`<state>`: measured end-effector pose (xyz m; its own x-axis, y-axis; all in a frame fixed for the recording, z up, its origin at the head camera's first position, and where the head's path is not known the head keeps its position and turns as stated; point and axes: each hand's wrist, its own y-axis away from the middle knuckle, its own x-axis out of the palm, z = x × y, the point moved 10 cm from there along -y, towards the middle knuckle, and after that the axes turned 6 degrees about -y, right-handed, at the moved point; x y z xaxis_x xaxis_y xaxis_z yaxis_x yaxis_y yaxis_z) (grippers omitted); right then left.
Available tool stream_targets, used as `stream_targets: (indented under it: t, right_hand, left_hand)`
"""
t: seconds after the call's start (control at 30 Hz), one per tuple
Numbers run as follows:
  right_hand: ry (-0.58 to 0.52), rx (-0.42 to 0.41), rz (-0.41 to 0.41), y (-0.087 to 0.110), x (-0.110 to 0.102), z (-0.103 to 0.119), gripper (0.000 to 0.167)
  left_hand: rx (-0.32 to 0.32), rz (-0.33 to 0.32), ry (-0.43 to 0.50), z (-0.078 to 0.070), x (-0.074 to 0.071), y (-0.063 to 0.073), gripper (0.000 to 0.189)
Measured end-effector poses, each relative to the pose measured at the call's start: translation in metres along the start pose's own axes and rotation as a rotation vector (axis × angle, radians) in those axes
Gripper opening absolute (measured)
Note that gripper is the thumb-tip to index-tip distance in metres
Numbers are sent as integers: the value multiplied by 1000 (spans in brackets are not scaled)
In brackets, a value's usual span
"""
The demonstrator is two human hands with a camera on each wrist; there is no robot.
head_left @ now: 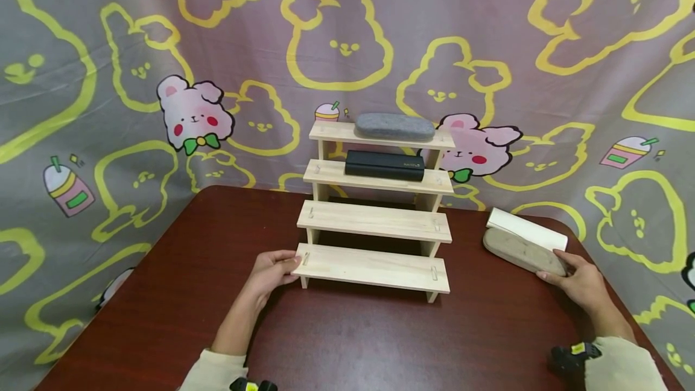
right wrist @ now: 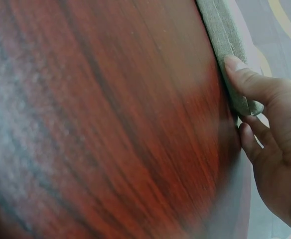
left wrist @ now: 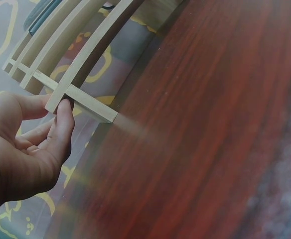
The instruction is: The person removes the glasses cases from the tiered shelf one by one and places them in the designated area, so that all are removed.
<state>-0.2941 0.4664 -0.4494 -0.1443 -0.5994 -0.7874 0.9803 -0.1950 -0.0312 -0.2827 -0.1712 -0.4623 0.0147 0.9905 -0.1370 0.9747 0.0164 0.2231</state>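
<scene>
A pale wooden four-step rack [head_left: 374, 221] stands on the table. With thumb and fingers, my left hand [head_left: 269, 270] pinches the left end of its lowest step; the left wrist view shows the thumb and fingers on either side of the board [left wrist: 85, 62]. Toward the right, my right hand [head_left: 582, 279] grips the near end of a beige fabric glasses case [head_left: 522, 250]. In the right wrist view the thumb lies on top of that case [right wrist: 222, 35]. Right behind it lies a white case [head_left: 526, 229], partly hidden.
A grey felt glasses case [head_left: 394, 126] rests on the top step, and a black case [head_left: 384, 165] on the step below. The dark red-brown table [head_left: 347, 343] ends close to a patterned cloth [head_left: 347, 35] at the back and sides.
</scene>
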Motion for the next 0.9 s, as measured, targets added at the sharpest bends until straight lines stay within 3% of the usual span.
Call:
stream_targets:
  t: [0.63,0.9]
  right_hand:
    - [-40,61,23,1,1,-3,96]
    - [-70,25,-17,3,-2,1,91]
  left_hand:
    - [-1,-3,-4,0,0,1,41]
    - [3,-4,-2,-1,0,2,41]
